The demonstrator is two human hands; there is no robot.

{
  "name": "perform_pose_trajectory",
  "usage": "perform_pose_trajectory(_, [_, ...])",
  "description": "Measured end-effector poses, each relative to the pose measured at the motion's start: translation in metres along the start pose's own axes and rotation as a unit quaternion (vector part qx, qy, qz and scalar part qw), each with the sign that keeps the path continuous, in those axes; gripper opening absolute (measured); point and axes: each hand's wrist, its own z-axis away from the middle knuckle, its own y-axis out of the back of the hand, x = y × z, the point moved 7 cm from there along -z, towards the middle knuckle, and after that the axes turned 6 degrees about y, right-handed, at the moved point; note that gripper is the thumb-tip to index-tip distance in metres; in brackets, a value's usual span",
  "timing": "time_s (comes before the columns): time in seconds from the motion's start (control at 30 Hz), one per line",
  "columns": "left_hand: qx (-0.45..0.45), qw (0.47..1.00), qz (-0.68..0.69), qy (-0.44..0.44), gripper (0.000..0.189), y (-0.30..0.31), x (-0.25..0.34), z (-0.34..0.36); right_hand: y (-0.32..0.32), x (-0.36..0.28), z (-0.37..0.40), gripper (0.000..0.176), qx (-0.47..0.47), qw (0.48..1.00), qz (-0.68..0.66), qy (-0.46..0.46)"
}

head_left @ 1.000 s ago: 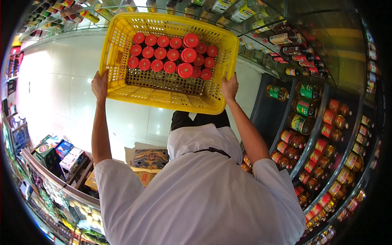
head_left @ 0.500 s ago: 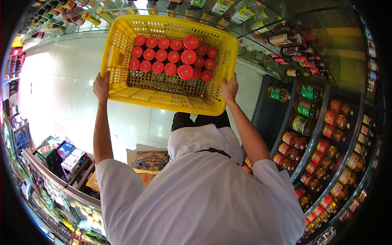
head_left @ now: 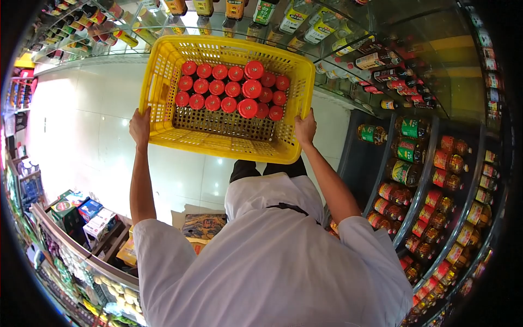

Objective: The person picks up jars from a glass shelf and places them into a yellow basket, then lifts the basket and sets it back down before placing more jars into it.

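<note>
A yellow plastic basket (head_left: 229, 153) with perforated walls hangs in front of my body, above the floor. Inside it stand several jars with red lids (head_left: 217, 87), grouped toward the far side; a row right of the middle rises higher than the others. My left hand (head_left: 140, 128) is closed on the basket's left rim. On the opposite side, my right hand (head_left: 306, 129) grips the right rim. The fingers of both hands are partly hidden by the basket's edge.
Glass shelves with sauce bottles (head_left: 321, 32) run close beyond the basket. To the right, a stepped rack holds oil bottles (head_left: 408, 150). Boxes (head_left: 101, 223) sit on a low stand at the lower left. Pale floor tiles (head_left: 98, 131) lie beneath.
The basket and both hands sit slightly lower in view, and more bottles show on the far shelf. Both hands keep their hold, and the jars stay in the same arrangement.
</note>
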Motion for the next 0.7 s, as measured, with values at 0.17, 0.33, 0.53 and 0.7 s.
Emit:
perform_pose_trajectory(0.17, [0.006,1.000,-0.003,0.004,0.046,0.0032,0.0017,0.0016,0.0012,-0.0029,-0.0002,0.035,0.016,1.000,0.016,0.020])
perform_pose_trajectory(0.33, [-0.003,1.000,0.002,-0.001,0.046,-0.0002,0.0000,-0.0008,0.0015,-0.0024,0.0023,0.034,0.008,1.000,-0.016,0.023])
perform_pose_trajectory(0.53, [0.006,1.000,-0.003,-0.011,0.044,0.0054,0.0070,0.0039,0.0012,-0.0022,0.0010,0.034,0.003,1.000,-0.010,0.017])
perform_pose_trajectory(0.7, [0.024,0.999,0.000,-0.026,0.042,0.0058,0.0070,0.0041,0.0020,-0.0037,0.0008,0.034,0.003,1.000,-0.008,0.013])
